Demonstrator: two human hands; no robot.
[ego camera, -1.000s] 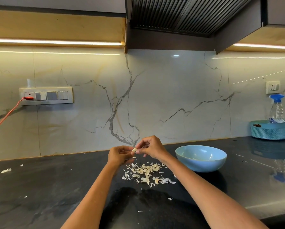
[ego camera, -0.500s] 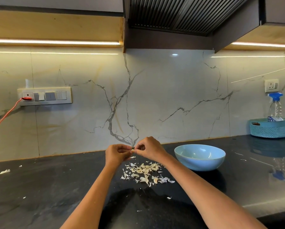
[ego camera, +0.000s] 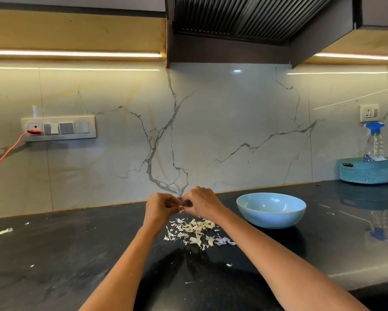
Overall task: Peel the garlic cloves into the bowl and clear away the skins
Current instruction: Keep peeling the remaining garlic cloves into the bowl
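Note:
Both my hands are raised together above the black counter. My left hand (ego camera: 160, 207) and my right hand (ego camera: 200, 204) pinch one small pale garlic clove (ego camera: 181, 207) between their fingertips; most of the clove is hidden by the fingers. Directly below lies a loose heap of whitish garlic skins (ego camera: 194, 231). A light blue bowl (ego camera: 271, 209) stands on the counter just right of my right hand; its inside is not visible from here.
Stray skin flakes lie at the counter's far left (ego camera: 5, 231) and front (ego camera: 229, 264). A teal basket (ego camera: 368, 170) with a spray bottle (ego camera: 374, 142) stands at the back right. A red cable (ego camera: 6, 151) runs from the wall socket on the left.
My hands have stayed pressed together on the clove, with the fingers working closer over it. The view has shifted slightly.

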